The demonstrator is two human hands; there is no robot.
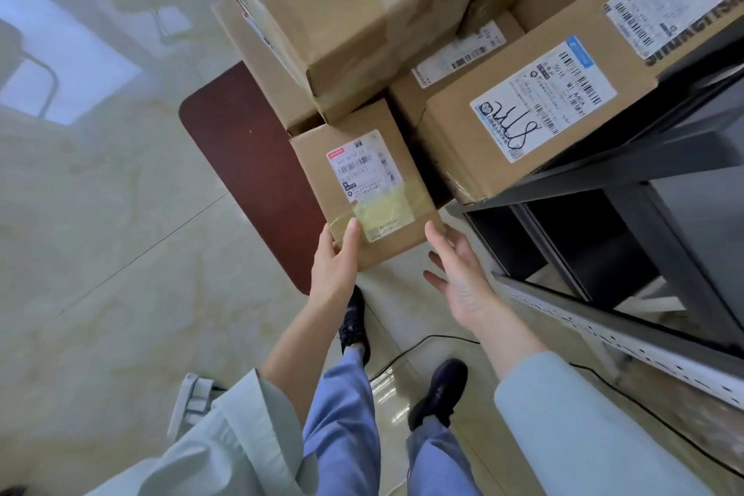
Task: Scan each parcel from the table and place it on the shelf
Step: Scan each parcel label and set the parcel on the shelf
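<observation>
Pickup step, judging by the pose: left hand (336, 260) holds the near left corner of the small parcel (364, 189), thumb on top; right hand (459, 274) open, fingers spread, fingertip at the near right corner, not gripping. Parcel sits at the near edge of the brown surface (245, 157), partly overhanging, beside the dark shelf (644, 157). Next: right hand closes, lift, scan label; no scanner visible. Count: about six boxes visible, two hands, one shelf unit.

Labelled cardboard parcel (368, 189) at table edge (237, 157)
</observation>
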